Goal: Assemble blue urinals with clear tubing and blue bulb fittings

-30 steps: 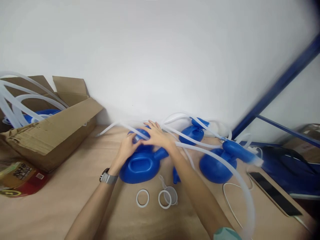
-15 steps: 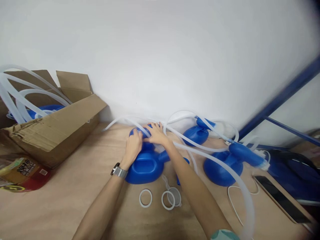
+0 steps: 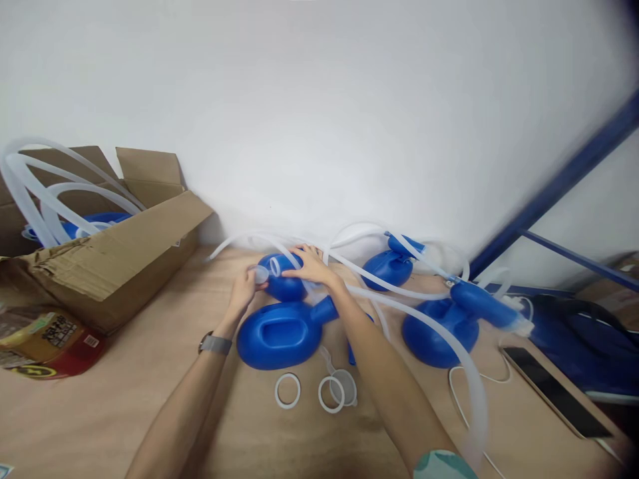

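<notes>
My left hand (image 3: pixel 243 291) pinches a translucent plastic cap (image 3: pixel 260 273) beside the neck of a blue plastic urinal bottle (image 3: pixel 284 287). A white ring (image 3: pixel 275 267) shows at that bottle's mouth, just right of the cap. My right hand (image 3: pixel 313 266) is closed around the far right side of the same bottle; some of its fingers are hidden. A clear tube (image 3: pixel 287 251) runs over the bottle near my right thumb. Closer to me, a second blue urinal bottle (image 3: pixel 279 336) lies on its side with its handle recess upward, untouched.
Two white rings (image 3: pixel 287 407) and a translucent lid (image 3: pixel 344 388) lie on the wooden table (image 3: pixel 259 439). Further blue bottles (image 3: pixel 439 336) with tubes are at right, near a phone (image 3: pixel 556 391). A cardboard box (image 3: pixel 114 266) and a labelled jug (image 3: pixel 54 342) stand at left.
My left hand has moved left off the bottle's top, with the translucent cap now visible in its fingers. The bottle's white-ringed mouth has come into view. My right hand stays about where it was.
</notes>
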### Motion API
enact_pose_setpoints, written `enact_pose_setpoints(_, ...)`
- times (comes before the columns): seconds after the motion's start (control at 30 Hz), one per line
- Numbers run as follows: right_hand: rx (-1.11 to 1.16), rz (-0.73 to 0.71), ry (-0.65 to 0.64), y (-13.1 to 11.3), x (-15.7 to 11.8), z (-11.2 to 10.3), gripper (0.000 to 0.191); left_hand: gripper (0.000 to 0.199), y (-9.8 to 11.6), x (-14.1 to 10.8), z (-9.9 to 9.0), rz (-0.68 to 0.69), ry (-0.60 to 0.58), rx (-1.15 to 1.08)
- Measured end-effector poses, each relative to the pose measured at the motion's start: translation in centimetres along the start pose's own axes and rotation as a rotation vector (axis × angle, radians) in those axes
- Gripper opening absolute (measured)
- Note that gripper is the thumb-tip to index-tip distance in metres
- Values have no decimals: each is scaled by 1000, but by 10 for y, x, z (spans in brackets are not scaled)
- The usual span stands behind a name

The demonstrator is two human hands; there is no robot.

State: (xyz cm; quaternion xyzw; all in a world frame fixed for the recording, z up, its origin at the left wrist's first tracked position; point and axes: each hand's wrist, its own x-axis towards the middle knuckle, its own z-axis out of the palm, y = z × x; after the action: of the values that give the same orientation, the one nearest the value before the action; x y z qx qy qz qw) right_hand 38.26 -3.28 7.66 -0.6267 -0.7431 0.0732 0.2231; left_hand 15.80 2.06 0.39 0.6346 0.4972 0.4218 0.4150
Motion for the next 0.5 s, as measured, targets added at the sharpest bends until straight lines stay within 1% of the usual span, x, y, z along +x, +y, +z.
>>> enact_pose_setpoints(0.1,30,-3,-8,4,0,0,77,34,-10,1,-24,-81,21,85)
enact_pose_setpoints(0.2,54,8,-2,5,-3,-2,78,34,-16,-6,-47,-139,52,225)
enact_pose_setpoints(0.27,67,13,1,5,-4,-3,78,28,-16,-13,-63,-152,46,304)
enact_pose_setpoints(0.33,76,14,-2,3,-4,-4,78,22,-11,-21,-82,-146,23,359)
enact_pose_setpoints(0.37,78,13,-5,2,-3,-4,78,22,-7,-26,-92,-137,25,380)
enact_pose_setpoints(0.43,80,13,-14,0,-1,-4,79,28,7,-40,-112,-110,66,412)
enact_pose_setpoints(0.47,80,12,-21,-2,1,-4,80,34,16,-50,-120,-87,88,418)
enact_pose_setpoints(0.5,81,10,-28,-3,3,-5,80,41,25,-63,-124,-62,87,414)
